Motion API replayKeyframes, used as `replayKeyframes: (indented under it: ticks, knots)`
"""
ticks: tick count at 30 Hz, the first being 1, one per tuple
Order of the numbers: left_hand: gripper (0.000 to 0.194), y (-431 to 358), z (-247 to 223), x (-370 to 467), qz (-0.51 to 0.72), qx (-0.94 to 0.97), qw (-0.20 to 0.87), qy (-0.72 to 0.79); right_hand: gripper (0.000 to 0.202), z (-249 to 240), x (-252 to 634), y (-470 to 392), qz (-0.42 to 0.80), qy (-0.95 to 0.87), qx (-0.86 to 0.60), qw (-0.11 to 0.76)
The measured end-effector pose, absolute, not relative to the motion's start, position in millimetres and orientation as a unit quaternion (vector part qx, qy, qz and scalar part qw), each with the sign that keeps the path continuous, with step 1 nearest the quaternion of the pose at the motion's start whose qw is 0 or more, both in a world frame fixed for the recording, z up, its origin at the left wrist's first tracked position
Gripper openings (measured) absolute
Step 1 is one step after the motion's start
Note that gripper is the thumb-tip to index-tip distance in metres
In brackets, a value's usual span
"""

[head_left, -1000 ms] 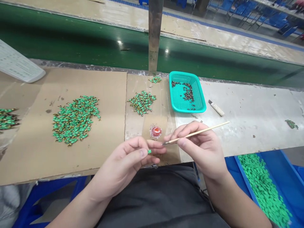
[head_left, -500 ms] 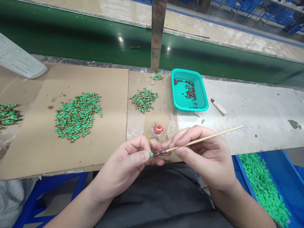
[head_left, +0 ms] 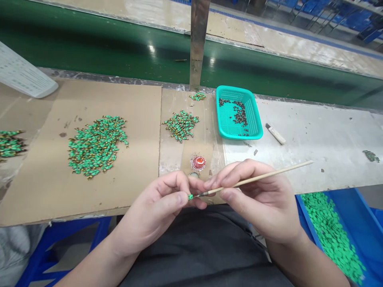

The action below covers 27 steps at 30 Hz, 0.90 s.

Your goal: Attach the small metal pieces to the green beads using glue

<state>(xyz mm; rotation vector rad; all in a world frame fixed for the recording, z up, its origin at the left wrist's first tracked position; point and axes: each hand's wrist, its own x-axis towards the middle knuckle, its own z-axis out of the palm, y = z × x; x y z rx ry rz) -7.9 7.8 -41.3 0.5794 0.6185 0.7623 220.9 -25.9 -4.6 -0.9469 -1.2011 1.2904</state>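
Note:
Between thumb and fingertips, my left hand (head_left: 163, 209) pinches a small green piece (head_left: 190, 197), mostly covered by the fingers. A thin paintbrush (head_left: 263, 175) with a pale wooden handle is gripped in my right hand (head_left: 260, 199). Its fine tip meets or nearly meets the green piece; I cannot tell which. Just beyond my hands sits a small round dish of red-orange liquid (head_left: 199, 162). Past it lies a heap of small green and gold-brown pieces (head_left: 181, 126).
A larger heap of such pieces (head_left: 97, 147) covers the cardboard (head_left: 140, 159) at left. A teal basket (head_left: 221, 127) holds small dark pieces. Right of it lies a white-handled tool (head_left: 275, 134). A metal post (head_left: 197, 48) rises behind. At lower right, a blue bin (head_left: 359, 207) holds green discs.
The brush has shifted slightly in my right hand, its handle end now further right and a little lower. The left hand still pinches the green piece. A dark sliver on the green belt has moved right.

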Motion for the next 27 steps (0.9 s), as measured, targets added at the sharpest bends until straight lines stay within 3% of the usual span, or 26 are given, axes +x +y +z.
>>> replayKeyframes:
  ticks: [13, 27]
  knots:
    - [0.021, 4.3, -44.5, -13.8, 0.361, 0.315, 0.833, 0.277, 0.021, 0.1, 221.7, -29.3, 0.457, -0.593, -0.401, 0.528]
    - [0.018, 5.6, -44.3, -15.8, 0.35, 0.307, 0.846, 0.258, 0.022, 1.5, 216.0, -27.4, 0.502, -0.544, -0.362, 0.567]
